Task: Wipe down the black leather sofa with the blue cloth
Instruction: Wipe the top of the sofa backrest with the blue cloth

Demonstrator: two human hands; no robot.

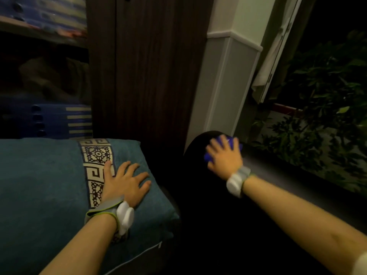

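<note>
Now, two hands are in play, each with a grey strap and a white device at the wrist. Over on the right, the right hand (224,155) lies flat with fingers spread wide, pressing one blue cloth (230,142) down onto the rounded far end of the black leather sofa (208,215) armrest. Only bits of that cloth peek out past the fingertips and beside the thumb; the palm covers the rest. The picture is blurred around this hand.

On the left, the left hand (124,180) rests open, fingers straight and fanned, palm down on one teal cushion (45,185). That cushion carries a single cream band with a dark geometric pattern, and the thumb side of the hand lies across it. A pale piped edge with a zip end shows at the near corner of the cushion.

Between the two hands sits the dark gap of the sofa, too black to read any detail. Behind the cushion stands a dark wooden panel (147,72), and just right of it a white wall corner (224,86) rises directly beyond the armrest. Far right, green leafy plants (321,116) fill the dim background. Far left, a blue striped item (59,121) lies above the cushion.
</note>
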